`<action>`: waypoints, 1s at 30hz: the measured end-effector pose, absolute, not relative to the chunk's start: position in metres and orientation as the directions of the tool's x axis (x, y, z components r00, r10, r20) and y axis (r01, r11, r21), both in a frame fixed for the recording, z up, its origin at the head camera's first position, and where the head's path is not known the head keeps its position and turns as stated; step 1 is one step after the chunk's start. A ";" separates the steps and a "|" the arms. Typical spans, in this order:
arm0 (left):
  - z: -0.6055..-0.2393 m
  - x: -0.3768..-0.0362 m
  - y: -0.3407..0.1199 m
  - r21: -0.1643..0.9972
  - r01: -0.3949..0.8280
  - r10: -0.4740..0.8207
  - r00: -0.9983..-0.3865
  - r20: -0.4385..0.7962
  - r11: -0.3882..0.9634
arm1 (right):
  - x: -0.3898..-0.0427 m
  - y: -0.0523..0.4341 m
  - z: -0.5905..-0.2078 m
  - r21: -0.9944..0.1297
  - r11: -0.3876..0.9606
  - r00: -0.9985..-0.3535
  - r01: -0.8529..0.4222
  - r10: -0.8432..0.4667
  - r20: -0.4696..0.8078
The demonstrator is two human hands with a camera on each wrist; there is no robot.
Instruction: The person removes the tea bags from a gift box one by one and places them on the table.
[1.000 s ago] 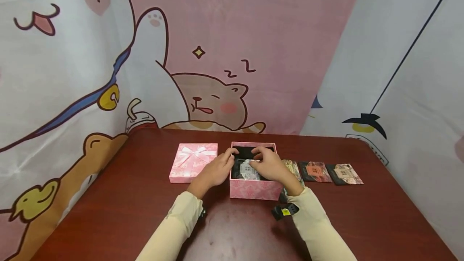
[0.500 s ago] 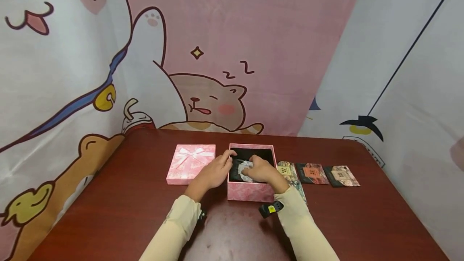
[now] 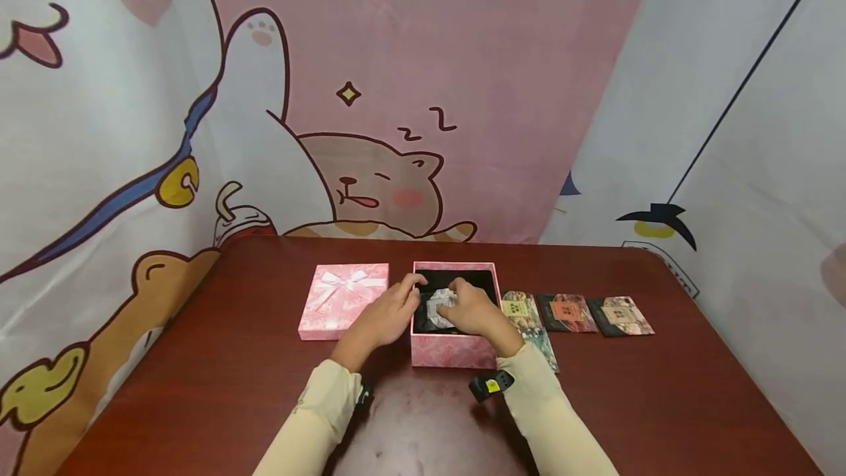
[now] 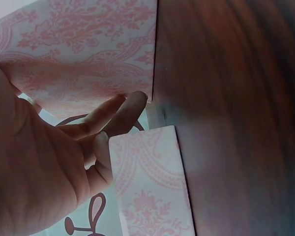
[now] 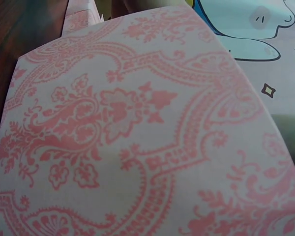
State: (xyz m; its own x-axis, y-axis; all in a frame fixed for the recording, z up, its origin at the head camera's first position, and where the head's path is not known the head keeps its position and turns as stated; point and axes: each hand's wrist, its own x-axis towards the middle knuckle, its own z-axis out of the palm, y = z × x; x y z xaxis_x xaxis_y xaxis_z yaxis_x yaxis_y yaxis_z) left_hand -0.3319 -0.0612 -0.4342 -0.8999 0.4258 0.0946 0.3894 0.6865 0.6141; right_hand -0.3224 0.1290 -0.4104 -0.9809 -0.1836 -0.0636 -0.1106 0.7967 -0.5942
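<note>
An open pink patterned box [image 3: 452,350] with a black lining stands mid-table. My right hand [image 3: 472,311] reaches into it from the near right and grips a grey-white printed packet [image 3: 438,307] inside. My left hand [image 3: 383,316] rests against the box's left wall, and its fingers [image 4: 122,110] lie nearly straight on the pink side [image 4: 88,49]. The right wrist view is filled by the box's patterned wall [image 5: 128,137], with no hand visible.
The pink lid [image 3: 337,300] with a white bow lies left of the box, also the lid [image 4: 152,187] under my left fingers. Three printed packets [image 3: 525,314] [image 3: 565,312] [image 3: 621,316] lie in a row on the right. Cartoon curtains enclose the dark red table [image 3: 661,402].
My right hand has moved a little left and deeper into the box with the packet. The left hand has stayed on the box's left wall.
</note>
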 end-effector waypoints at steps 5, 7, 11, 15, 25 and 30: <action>-0.433 -0.332 -0.062 0.604 0.386 0.422 -0.902 0.090 0.697 | -0.325 0.128 -0.407 -0.608 0.787 -0.986 -0.106 -0.164 -0.040; -0.434 -0.332 -0.062 0.602 0.388 0.423 -0.902 0.090 0.698 | -0.325 0.128 -0.407 -0.619 0.778 -0.986 -0.109 -0.165 -0.034; -0.434 -0.332 -0.062 0.603 0.384 0.424 -0.902 0.082 0.700 | -0.325 0.128 -0.409 -0.644 0.757 -0.986 -0.113 -0.164 -0.019; -0.434 -0.331 -0.063 0.605 0.382 0.426 -0.902 0.077 0.699 | -0.325 0.125 -0.410 -0.646 0.749 -0.984 -0.146 -0.178 0.016; -0.435 -0.332 -0.064 0.605 0.387 0.428 -0.900 0.084 0.696 | -0.328 0.119 -0.410 -0.636 0.754 -0.983 -0.168 -0.173 0.055; -0.434 -0.332 -0.062 0.593 0.396 0.425 -0.900 0.098 0.701 | -0.327 0.130 -0.403 -0.657 0.730 -0.982 -0.186 -0.159 0.101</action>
State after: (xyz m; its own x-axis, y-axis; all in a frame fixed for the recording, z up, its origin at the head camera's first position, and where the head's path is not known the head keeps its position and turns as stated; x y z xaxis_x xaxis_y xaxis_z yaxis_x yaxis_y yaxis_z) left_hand -0.3325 -0.0623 -0.4341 -0.8998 0.4250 0.0984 0.3960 0.7010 0.5930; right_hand -0.3268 0.1295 -0.4027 -0.9821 -0.1586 0.1014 -0.1858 0.7305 -0.6572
